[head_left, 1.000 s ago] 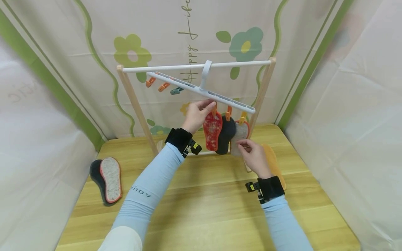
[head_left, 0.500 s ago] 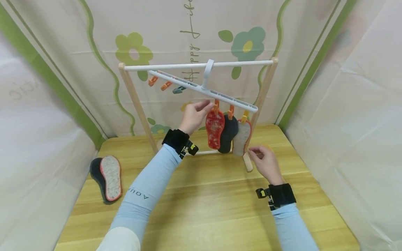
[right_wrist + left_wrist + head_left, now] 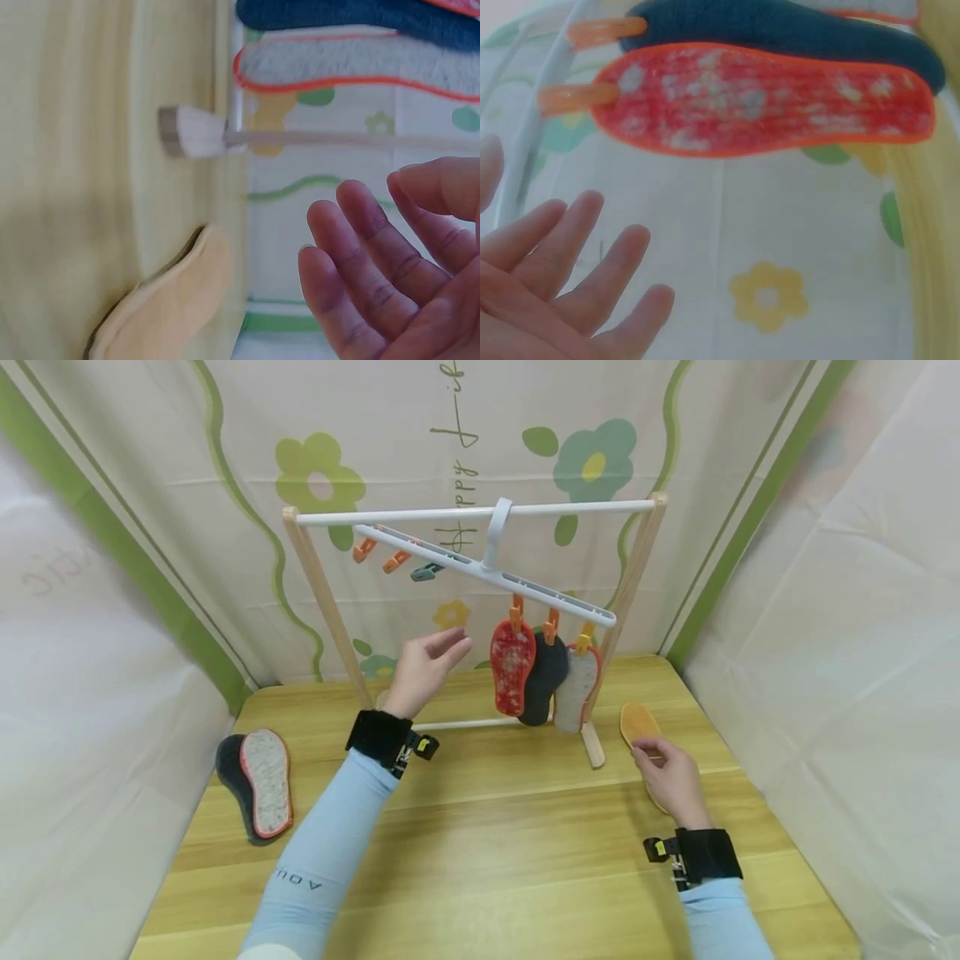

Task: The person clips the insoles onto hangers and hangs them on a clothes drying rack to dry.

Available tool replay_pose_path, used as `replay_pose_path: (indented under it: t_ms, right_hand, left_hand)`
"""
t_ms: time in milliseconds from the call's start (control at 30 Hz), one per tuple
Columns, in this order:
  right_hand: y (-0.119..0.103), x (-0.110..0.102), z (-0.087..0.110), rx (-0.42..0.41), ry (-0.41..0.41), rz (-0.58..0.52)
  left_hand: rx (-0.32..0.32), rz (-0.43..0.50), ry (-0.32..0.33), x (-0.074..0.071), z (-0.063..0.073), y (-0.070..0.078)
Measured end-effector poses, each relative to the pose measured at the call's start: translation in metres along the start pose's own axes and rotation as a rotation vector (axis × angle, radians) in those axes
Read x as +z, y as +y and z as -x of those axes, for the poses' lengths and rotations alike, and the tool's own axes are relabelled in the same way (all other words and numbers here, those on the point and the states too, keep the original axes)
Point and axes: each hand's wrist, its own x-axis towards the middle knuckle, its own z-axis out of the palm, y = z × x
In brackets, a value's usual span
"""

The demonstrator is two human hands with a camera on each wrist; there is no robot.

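Three insoles hang from clothespins on the right half of a tilted grey hanger (image 3: 491, 575): a red mottled insole (image 3: 512, 668), a dark insole (image 3: 543, 681) and a grey red-edged insole (image 3: 576, 693). My left hand (image 3: 426, 670) is left of the red insole, fingers extended and holding nothing. In the left wrist view its fingers are spread below that insole. Over the table at the right, my right hand (image 3: 671, 781) overlaps an orange insole (image 3: 639, 723) in the head view. The right wrist view shows its fingers relaxed, apart from the orange insole (image 3: 172, 300).
The hanger hooks over the white bar (image 3: 390, 516) of a wooden-legged rack. Orange clothespins (image 3: 396, 562) and a teal clothespin (image 3: 427, 572) hang on its left half. A grey red-edged insole (image 3: 267, 781) overlaps a dark insole (image 3: 234, 777) on the left of the table.
My left hand has left the clothespin at the red insole and moved left and down. My right hand has moved from the hanging grey insole right and down to the orange insole.
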Motion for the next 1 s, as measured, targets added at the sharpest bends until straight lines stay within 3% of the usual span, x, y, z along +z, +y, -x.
replay_pose_path:
  t_ms: [300,633,1000]
  right_hand:
    - [0.017,-0.011,0.013,0.016,-0.027,-0.011]
    - [0.027,-0.017,0.019,0.089,-0.048,0.040]
    - [0.027,-0.015,0.016,0.115,-0.079,0.058]
  left_hand:
    - [-0.025,-0.022,0.081,-0.023,0.062,-0.033]
    - [-0.113,0.019,0.142,-0.030,0.121,-0.071]
    - [-0.232,-0.030,0.177,-0.031,0.186,-0.094]
